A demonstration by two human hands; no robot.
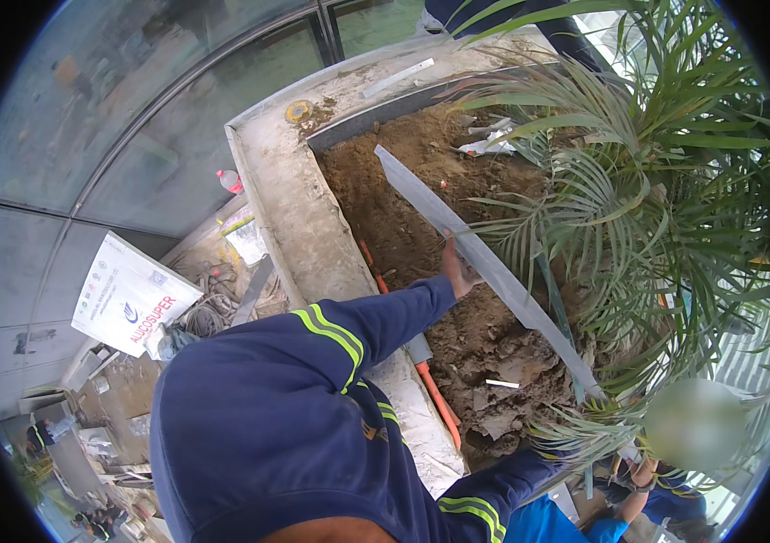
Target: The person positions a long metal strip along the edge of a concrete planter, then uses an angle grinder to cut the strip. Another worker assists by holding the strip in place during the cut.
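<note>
My left hand (458,270) grips a long, flat grey strip (497,269) near its middle, with the thumb along its edge. The strip slants over a soil-filled planter, one end toward the far side and the other near the palm leaves at the right. Below it lies loose brown soil (376,181), lumpy and darker toward the near end. My right sleeve (494,507) reaches toward the strip's near end. That hand is hidden behind the leaves. A thin dark green strip (555,299) stands among the fronds beside the grey one.
A dusty pale ledge (304,235) borders the planter, with orange pipe (439,403) along its inner side. Palm fronds (602,199) crowd the right. A large white printed board (132,294) and a red-labelled bottle (230,181) stand left. A person in blue (607,529) is close at lower right.
</note>
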